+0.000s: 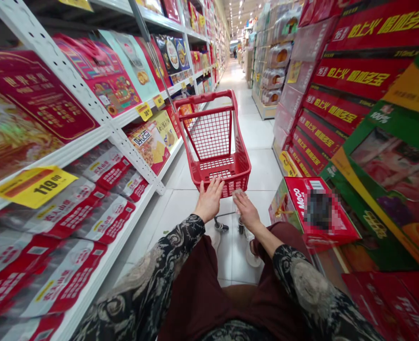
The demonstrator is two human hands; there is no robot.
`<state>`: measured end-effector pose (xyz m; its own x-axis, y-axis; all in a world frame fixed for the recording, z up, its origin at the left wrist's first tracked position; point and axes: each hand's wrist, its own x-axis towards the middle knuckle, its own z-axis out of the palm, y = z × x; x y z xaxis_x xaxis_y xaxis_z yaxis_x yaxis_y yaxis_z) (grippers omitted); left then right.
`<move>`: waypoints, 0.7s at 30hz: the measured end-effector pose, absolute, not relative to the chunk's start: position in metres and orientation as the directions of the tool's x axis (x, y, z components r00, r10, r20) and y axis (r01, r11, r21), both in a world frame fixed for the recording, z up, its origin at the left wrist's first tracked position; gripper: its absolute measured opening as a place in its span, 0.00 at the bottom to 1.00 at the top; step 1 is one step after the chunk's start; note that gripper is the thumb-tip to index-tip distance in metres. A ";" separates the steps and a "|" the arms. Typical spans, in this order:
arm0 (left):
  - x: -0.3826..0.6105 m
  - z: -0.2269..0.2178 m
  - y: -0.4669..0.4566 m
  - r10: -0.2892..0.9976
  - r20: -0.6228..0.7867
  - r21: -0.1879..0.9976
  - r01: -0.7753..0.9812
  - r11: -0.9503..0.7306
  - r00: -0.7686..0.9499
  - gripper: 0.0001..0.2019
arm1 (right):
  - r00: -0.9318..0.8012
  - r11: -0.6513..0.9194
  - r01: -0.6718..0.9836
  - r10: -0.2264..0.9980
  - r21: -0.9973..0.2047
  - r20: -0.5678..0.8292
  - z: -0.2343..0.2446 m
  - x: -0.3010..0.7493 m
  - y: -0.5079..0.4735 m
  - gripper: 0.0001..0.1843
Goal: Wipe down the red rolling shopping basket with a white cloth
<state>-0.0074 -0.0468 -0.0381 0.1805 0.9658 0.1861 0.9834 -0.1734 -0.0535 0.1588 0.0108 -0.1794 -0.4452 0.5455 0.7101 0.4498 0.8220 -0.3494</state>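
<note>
A red plastic shopping basket cart (214,132) with grid walls stands in front of me in the aisle. No goods show inside it. My left hand (209,201) is at its near rim, palm down, fingers stretched out and apart. Close to the rim's near right corner is my right hand (246,208), its fingers extended and pointing toward the basket. A small pale patch shows at those fingertips; I cannot make out what it is. Whether the right fingers touch the basket is unclear. Black-wheeled legs (221,227) show beneath the cart, near my shoes.
White shelving (115,142) on the left holds boxed gifts and red-wrapped bottle packs (63,274). Yellow price tags (37,186) stick out. Stacked red drink cases (351,76) and green cartons (390,175) line the right. A red-topped box (323,208) juts out beside my right arm.
</note>
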 end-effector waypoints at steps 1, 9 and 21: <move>-0.005 -0.039 -0.046 0.964 0.191 -0.053 0.982 -0.179 0.186 0.32 | -0.404 0.813 0.454 0.552 -0.365 0.729 -0.169 0.163 0.012 0.26; 0.020 -0.036 -0.034 0.948 0.234 -0.060 0.976 -0.210 0.218 0.32 | -0.178 0.748 0.526 0.562 -0.405 0.808 -0.115 0.162 0.038 0.28; 0.024 -0.043 -0.043 0.938 0.174 -0.120 0.952 -0.281 0.299 0.32 | -0.278 0.625 0.597 0.749 -0.502 0.602 -0.190 0.163 0.023 0.26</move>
<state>0.0241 -0.0428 -0.0430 0.2990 0.9383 0.1737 0.9521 -0.2812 -0.1198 0.1626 0.0227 -0.1903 -0.2777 0.7485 0.6022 0.5973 0.6255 -0.5020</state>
